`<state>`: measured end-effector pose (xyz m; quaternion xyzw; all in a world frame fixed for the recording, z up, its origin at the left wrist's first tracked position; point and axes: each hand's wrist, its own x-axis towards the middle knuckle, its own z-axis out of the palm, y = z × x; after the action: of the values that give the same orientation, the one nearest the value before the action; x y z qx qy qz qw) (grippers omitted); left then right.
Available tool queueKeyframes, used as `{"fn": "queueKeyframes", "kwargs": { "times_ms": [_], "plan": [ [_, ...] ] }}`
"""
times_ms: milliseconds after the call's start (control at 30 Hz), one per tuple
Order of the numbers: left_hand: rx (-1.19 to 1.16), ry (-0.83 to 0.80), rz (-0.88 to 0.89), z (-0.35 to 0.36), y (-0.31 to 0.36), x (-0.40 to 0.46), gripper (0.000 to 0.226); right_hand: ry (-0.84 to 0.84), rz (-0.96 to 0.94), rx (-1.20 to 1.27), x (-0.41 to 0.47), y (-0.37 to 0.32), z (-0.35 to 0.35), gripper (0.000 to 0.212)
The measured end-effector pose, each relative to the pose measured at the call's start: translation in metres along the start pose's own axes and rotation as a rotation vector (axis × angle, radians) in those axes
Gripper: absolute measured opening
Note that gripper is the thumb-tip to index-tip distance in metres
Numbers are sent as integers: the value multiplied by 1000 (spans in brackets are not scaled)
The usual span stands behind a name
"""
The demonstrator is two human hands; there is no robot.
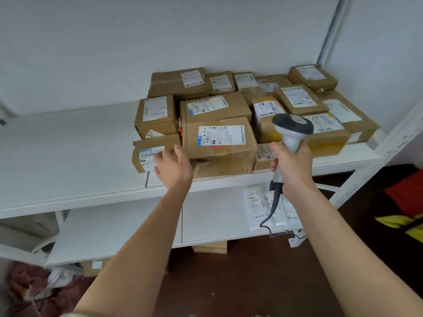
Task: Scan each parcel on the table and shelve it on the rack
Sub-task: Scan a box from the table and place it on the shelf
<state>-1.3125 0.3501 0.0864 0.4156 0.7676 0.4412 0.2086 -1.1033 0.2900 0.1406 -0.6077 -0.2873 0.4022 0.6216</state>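
Grey plastic filled the right hand [291, 167], whose fingers were curled tight round the handle of a corded barcode scanner [290, 131], its dark head raised over the boxes. The left hand [172, 167] was spread with relaxed fingers and held nothing, hovering just beside the front cardboard parcel [219, 139] and next to a smaller parcel [151, 154] at the shelf edge. A good number of brown parcels sat packed together on the white rack shelf [68, 156], so much of the shelving looked done; the table was out of view, so what remained could not be judged. The front parcel's white label read something like "501E" and "A218" beside barcodes; the small parcel's label was too blurred to be sure of. White mailer bags [258, 205] lay on the shelf below.
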Motion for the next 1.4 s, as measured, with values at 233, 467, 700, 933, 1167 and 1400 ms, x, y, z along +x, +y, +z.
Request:
{"fn": "queueKeyframes", "kwargs": {
  "times_ms": [233,467,700,933,1167,1400],
  "plan": [
    [-126,76,447,56,80,-89,26,23,5,16,-2,-16,-84,19],
    [-308,-226,641,171,173,-247,31,218,-97,-31,13,-50,-264,15],
    [-390,-565,747,288,234,-424,16,561,-92,3,17,-68,-467,11],
    [-363,-888,810,392,286,-561,11,886,-35,134,26,-60,-635,16],
    [-238,-1149,778,547,329,-671,10,1118,33,214,70,-49,-785,18],
    [-23,-1459,766,665,376,-809,12,1245,85,175,99,-76,-920,13]
  ]
}}
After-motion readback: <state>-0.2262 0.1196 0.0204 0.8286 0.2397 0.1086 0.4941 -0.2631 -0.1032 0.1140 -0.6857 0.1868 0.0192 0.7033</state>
